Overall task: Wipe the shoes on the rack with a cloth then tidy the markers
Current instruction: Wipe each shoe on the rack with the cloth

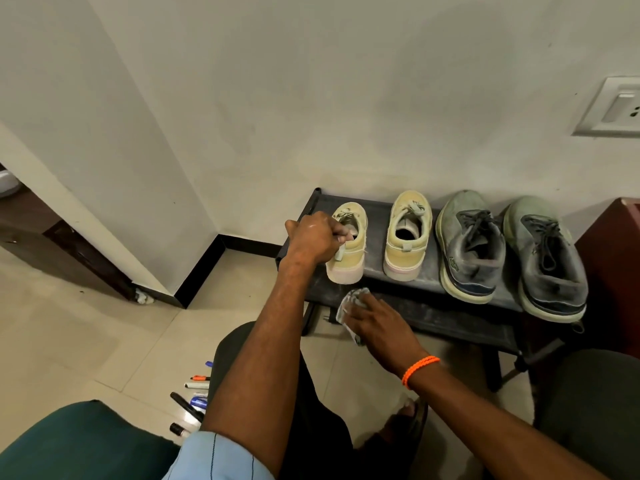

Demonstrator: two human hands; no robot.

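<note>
Four shoes stand in a row on the top shelf of a dark, dusty shoe rack (450,315) set against the wall: two yellow sneakers to the left, two grey running shoes (512,247) to the right. The left hand (317,239) grips the leftmost yellow sneaker (348,249) at its collar, fingers curled into the opening; its twin (408,235) stands just beside it, untouched. The right hand (375,323), an orange band (419,370) at its wrist, holds a crumpled grey cloth (349,304) at the rack's front edge, below the gripped sneaker. Several markers (194,398) lie loose on the tiled floor (86,341), left of the person's knee, well apart from the rack.
</note>
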